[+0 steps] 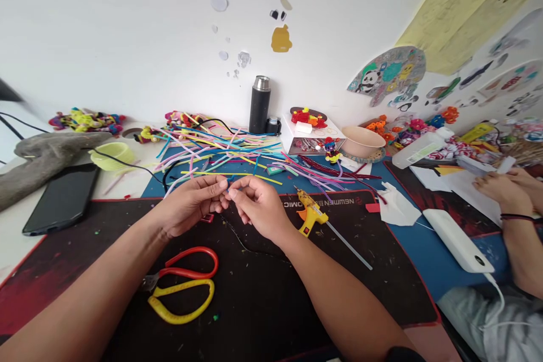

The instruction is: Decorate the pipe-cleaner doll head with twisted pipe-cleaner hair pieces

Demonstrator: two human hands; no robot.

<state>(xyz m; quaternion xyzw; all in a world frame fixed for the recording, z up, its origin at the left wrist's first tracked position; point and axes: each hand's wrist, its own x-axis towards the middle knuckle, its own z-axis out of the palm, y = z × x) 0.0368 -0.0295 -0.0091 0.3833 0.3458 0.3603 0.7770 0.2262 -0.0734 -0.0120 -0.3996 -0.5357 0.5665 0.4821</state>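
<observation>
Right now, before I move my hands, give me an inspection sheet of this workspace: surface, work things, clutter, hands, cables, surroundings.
Surface: dark mat with red edging, over a blue covering; small scraps on the mat.
Work things: small blue piece at the fingertips; scissors beside the left forearm; yellow glue gun right of the hands.
Clutter: loose heap of coloured fuzzy stems beyond the hands.
Hands: left and right meet, fingertips pinched on the blue piece.
Cables: thin dark cord on the mat; white cable from the power bank.
Surroundings: black flask by the wall; another person's hands at far right.
</observation>
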